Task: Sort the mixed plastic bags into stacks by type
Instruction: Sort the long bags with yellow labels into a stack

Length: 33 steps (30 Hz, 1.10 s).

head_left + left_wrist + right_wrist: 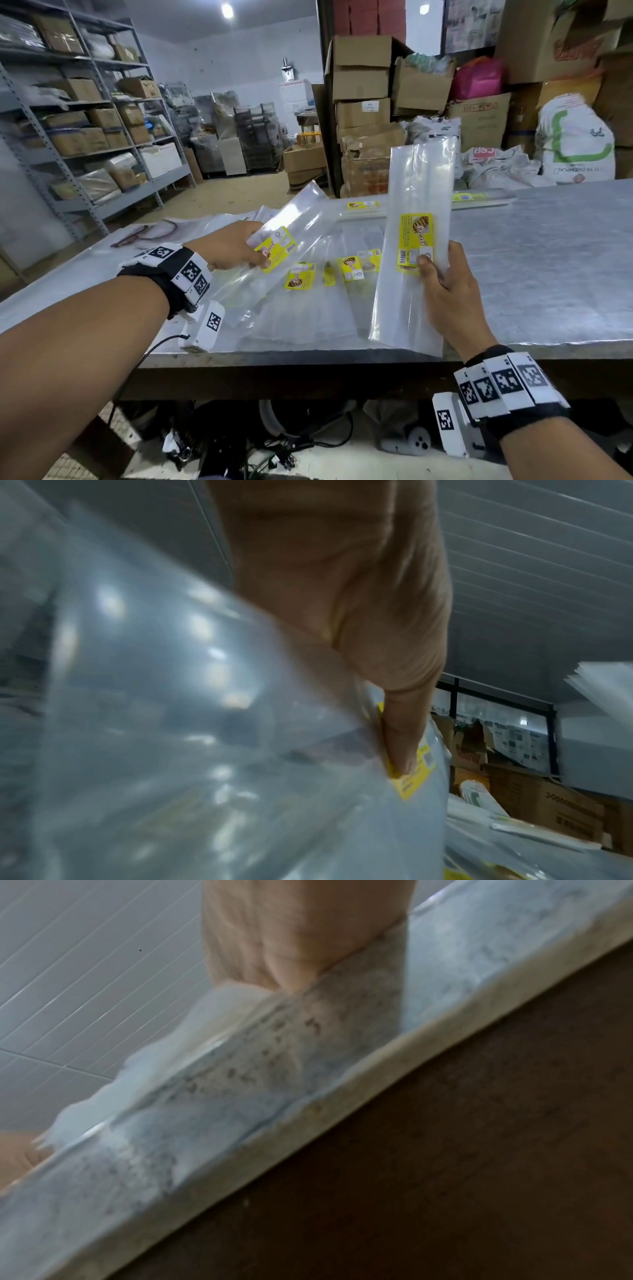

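1. Working over the desk [548, 257]: loose clear bags [308, 308] with yellow labels lie fanned out below and between both sets of fingers, none squared into a stack yet; a thinner pile sits far beyond the fingertips.
2. Right hand [448, 294] holds a tall bag bundle [411, 246] upright, thumb pressed on the label front, fingers curled round the far edge. Judgement: keep the pinch low and firm, since the slick film could fan out and slide.
3. Left hand [233, 248] pinches a single bag [287, 229] at its label, thumb on top, bag slanting away past the fingertips. Likely next: compare labels, then add it to the matching bundle, edges aligned.
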Tool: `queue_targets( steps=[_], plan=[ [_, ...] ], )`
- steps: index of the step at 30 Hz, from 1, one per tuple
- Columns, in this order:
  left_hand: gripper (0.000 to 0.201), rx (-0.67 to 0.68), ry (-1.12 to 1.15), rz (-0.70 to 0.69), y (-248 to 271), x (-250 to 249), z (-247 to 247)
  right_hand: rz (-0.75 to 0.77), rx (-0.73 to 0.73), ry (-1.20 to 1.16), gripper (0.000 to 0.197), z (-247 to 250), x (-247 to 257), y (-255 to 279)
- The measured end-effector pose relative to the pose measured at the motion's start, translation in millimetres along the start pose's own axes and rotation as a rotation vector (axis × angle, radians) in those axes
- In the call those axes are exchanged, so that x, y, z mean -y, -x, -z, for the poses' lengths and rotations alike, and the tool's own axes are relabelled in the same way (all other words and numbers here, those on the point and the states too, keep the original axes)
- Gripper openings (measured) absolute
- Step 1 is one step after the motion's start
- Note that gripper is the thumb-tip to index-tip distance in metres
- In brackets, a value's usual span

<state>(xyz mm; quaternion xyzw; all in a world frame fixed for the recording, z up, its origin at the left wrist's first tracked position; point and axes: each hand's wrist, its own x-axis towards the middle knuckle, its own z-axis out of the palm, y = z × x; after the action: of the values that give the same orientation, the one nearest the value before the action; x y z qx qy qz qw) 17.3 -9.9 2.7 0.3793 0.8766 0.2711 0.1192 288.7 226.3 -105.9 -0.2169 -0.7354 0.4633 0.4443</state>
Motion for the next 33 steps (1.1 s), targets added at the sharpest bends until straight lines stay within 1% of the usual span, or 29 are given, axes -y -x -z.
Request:
queue_targets(
  steps=[3, 7, 10, 13, 17, 19, 21, 23, 24, 27, 29, 30, 31, 32, 33],
  plan=[
    [0.041, -0.052, 0.163, -0.031, 4, -5, 4, 0.003, 0.005, 0.000, 0.016, -1, 0, 0],
    [0.043, -0.060, 0.395, -0.114, 8, -28, -6, -0.002, 0.006, -0.008, 0.014, 0, 1, 0],
    [0.043, -0.029, 0.561, -0.161, 10, -49, -24, -0.008, -0.008, -0.026, 0.012, 0, 2, 1],
    [0.036, 0.035, 0.701, -0.196, 16, -73, -50, -0.011, -0.011, -0.034, 0.011, -1, 1, 1],
    [0.021, 0.091, 0.815, -0.196, 17, -101, -99, 0.027, -0.028, -0.045, 0.009, -1, 4, 2],
    [0.022, 0.094, 0.801, -0.184, 14, -111, -124, 0.031, -0.035, -0.046, 0.007, -2, 5, 3],
    [0.028, 0.055, 0.735, -0.166, 12, -119, -148, 0.032, -0.061, -0.073, 0.005, -1, 5, 4],
    [0.043, 0.007, 0.674, -0.159, 13, -128, -167, 0.042, -0.089, -0.126, 0.014, -1, 7, 6],
    [0.052, -0.013, 0.647, -0.154, 14, -133, -174, 0.047, -0.094, -0.143, 0.015, 0, 8, 6],
    [0.071, -0.058, 0.568, -0.149, 17, -141, -183, 0.032, -0.099, -0.188, 0.002, 2, 9, 4],
    [0.084, -0.054, 0.538, -0.176, 18, -140, -185, 0.024, -0.096, -0.189, 0.009, 4, 8, 2],
    [0.086, -0.039, 0.519, -0.190, 18, -138, -185, 0.028, -0.091, -0.179, 0.011, 4, 7, 1],
    [0.084, -0.019, 0.497, -0.203, 19, -136, -183, 0.028, -0.087, -0.170, 0.009, 4, 7, 1],
    [0.076, 0.003, 0.476, -0.213, 21, -133, -179, 0.034, -0.078, -0.158, 0.004, 5, 7, 1],
    [0.064, 0.018, 0.455, -0.221, 21, -129, -174, 0.044, -0.071, -0.135, 0.002, 6, 8, 0]
  ],
)
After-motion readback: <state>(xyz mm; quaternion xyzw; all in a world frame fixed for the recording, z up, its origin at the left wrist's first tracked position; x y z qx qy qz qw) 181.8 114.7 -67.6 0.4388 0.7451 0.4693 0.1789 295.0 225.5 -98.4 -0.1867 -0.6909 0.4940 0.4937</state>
